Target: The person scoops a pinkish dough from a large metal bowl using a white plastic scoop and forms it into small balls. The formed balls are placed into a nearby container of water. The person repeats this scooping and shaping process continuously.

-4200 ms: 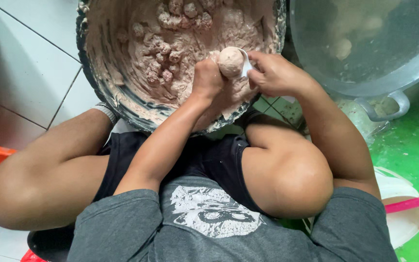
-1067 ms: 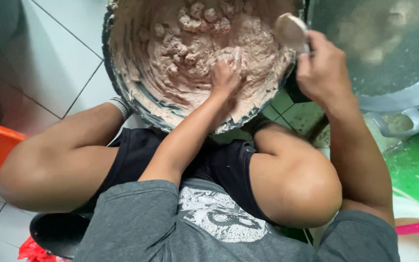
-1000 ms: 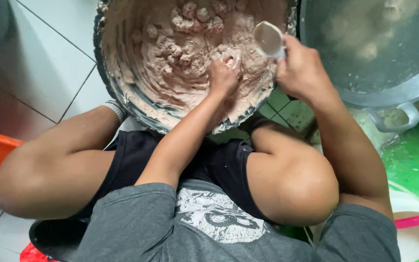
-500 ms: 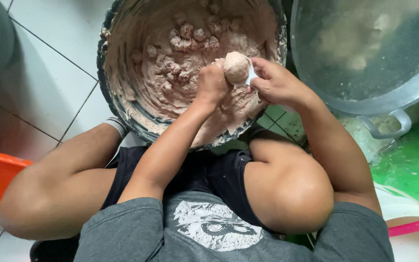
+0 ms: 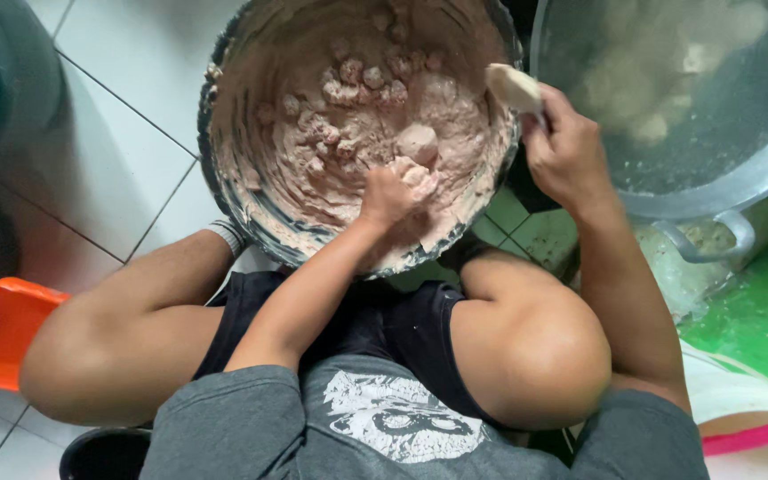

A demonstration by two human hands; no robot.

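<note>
The left hand [image 5: 390, 193] is closed around a lump of pinkish paste [image 5: 420, 142] near the front rim of the large mixing bowl [image 5: 224, 191], squeezing it so a portion can be formed. The right hand [image 5: 564, 153] pinches a spoon [image 5: 514, 87], loaded with paste, above the gap between the bowl's right rim and the metal pot [image 5: 740, 178] of water, level so the load stays on.

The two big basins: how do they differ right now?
The paste basin holds thick pinkish paste, smeared up its wall; the metal pot holds cloudy water with pale lumps. The left hand digs in the first; the right hand lifts a loaded spoon between them. Both are round.
</note>
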